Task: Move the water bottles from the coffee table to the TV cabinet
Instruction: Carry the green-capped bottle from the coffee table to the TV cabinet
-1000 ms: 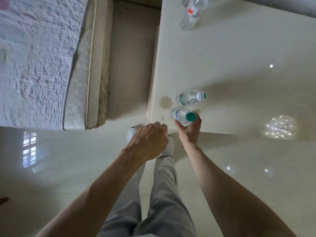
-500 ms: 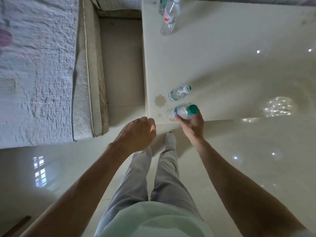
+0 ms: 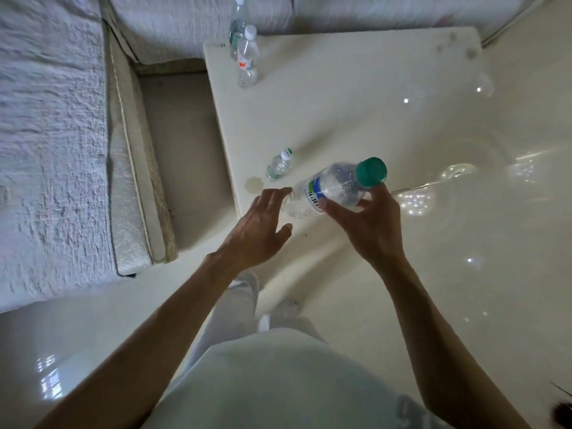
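The right hand (image 3: 370, 222) grips 1 green-capped bottle (image 3: 332, 188) around its middle, lifted clear of the worktop (image 3: 356, 97); its long axis is tipped, cap up and to the right, base down and to the left toward the left hand (image 3: 258, 229). That hand is empty, fingers spread, its fingertips (image 3: 286, 191) just beside the bottle's base, touching or not I cannot tell; it is the nearer hand to the small bottle (image 3: 279, 165) standing just beyond it, near the worktop's left edge. 2 more bottles (image 3: 246, 54) stand close together at the far left corner, well apart from both hands. My judgement: the left hand's next reach goes forward and slightly right to the small upright bottle, whose axis is vertical; the TV cabinet is out of view.
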The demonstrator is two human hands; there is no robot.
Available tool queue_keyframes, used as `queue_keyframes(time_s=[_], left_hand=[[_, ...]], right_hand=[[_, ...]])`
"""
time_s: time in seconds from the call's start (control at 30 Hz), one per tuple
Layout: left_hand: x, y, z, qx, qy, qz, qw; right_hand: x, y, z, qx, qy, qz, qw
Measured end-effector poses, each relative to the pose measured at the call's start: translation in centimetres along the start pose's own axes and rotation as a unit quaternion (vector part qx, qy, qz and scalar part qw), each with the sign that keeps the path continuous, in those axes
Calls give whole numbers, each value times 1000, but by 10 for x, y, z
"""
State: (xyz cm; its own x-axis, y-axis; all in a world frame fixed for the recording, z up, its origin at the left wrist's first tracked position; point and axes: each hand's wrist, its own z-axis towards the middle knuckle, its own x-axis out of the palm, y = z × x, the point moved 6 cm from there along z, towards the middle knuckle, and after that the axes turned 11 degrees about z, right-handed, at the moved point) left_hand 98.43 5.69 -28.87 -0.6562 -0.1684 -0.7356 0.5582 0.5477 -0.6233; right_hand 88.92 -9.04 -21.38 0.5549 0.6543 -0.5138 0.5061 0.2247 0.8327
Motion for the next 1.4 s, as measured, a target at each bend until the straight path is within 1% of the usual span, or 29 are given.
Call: queue_keyframes(time_s=[0.13,0.27,0.37,0.47,0.57,0.7,0.83,1.0,1.17,1.4], left_hand=[[8,-47,-15,39,-32,-24,998],[21,-100,-33,90,-55,-38,994],[39,-147,-52,116,-61,-68,989],[67,-198,-74,134,-61,-101,984],[105,-254,-100,153,-28,-135,979],[166,-320,-134,204,27,-134,969],[222,-379,-162,200,86,-133,967],[277,-441,-193,267,150,-117,945],[327,-485,-206,304,215,-99,923],[396,-545,-178,323,293,-101,894]], right_hand=[[-42,7,-35,-16,-50,50,997],[-94,-4,-77,-33,-114,83,989],[-135,-22,-118,-49,-161,88,982],[-179,-42,-165,-46,-209,82,973],[-228,-63,-216,-38,-268,72,960],[-290,-96,-287,-17,-333,66,940],[-342,-133,-353,17,-392,65,918],[-388,-173,-421,69,-476,66,875],[-419,-211,-459,127,-534,73,833],[-477,-266,-460,190,-566,64,800]])
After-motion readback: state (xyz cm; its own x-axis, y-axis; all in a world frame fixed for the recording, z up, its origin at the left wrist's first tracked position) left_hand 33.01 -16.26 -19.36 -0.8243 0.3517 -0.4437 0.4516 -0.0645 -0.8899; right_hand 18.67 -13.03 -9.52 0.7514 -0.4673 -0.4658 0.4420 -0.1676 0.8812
